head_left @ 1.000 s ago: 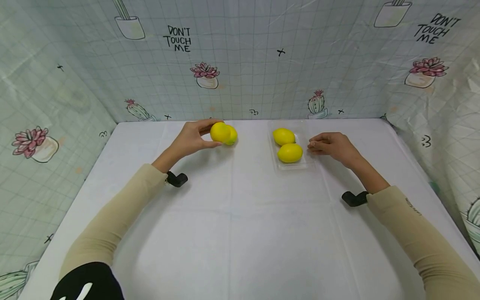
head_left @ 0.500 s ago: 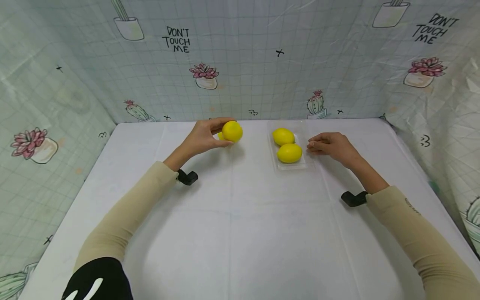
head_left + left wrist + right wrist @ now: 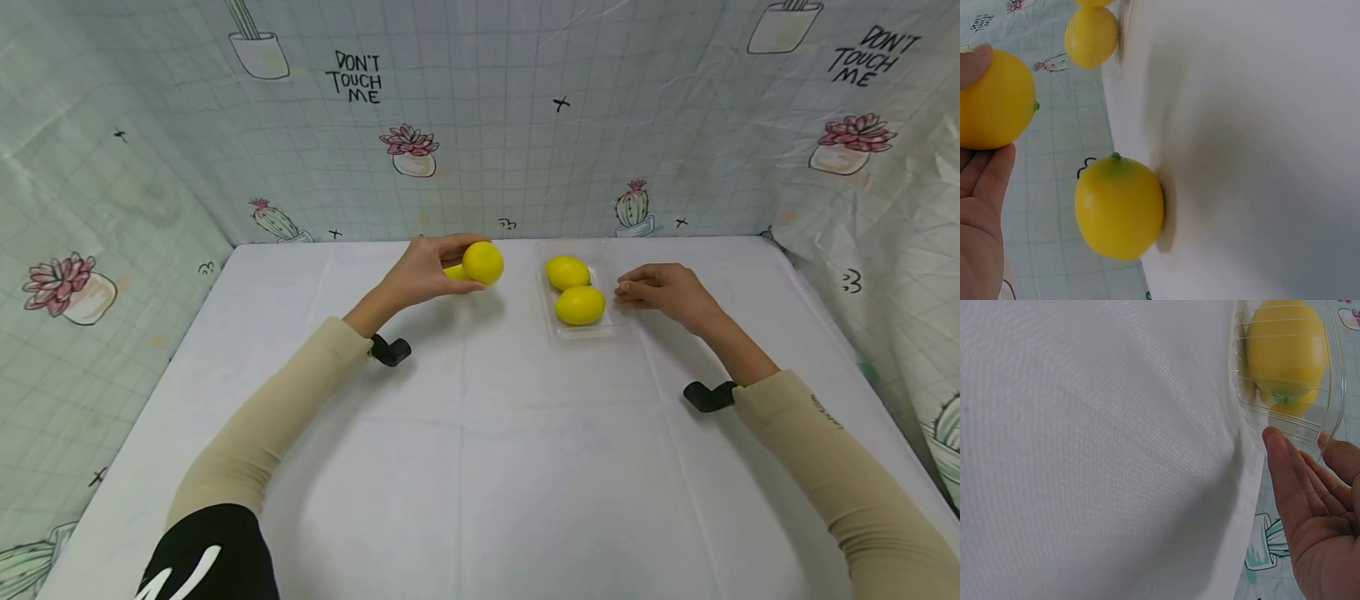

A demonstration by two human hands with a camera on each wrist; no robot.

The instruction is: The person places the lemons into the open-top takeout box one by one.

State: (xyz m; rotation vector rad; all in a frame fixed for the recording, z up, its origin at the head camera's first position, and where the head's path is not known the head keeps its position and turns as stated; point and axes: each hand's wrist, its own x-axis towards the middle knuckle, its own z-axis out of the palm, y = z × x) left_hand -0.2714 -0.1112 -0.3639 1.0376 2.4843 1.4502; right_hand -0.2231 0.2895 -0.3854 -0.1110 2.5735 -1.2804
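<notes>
My left hand [image 3: 426, 271] grips a yellow lemon [image 3: 483, 262] between thumb and fingers, above the white table. The left wrist view shows this lemon with its green stem tip facing out. A second lemon [image 3: 1119, 209] stands on the table; in the head view it is mostly hidden behind the held one. To the right is a clear plastic box [image 3: 588, 332] with two lemons in it, a back one [image 3: 567, 272] and a front one [image 3: 581, 306]. My right hand [image 3: 667, 292] pinches the box's right edge, thumb at the rim and fingers below.
White cloth covers the table [image 3: 465, 467]. A patterned sheet [image 3: 480, 150] with drawn cacti and lettering rises behind the table and along both sides. Each wrist carries a black camera mount, at the left sleeve [image 3: 391, 351] and the right sleeve [image 3: 708, 397].
The left hand has carried its lemon rightward, nearer to the box, passing in front of the lemon on the table. The right hand and the box have stayed in place.
</notes>
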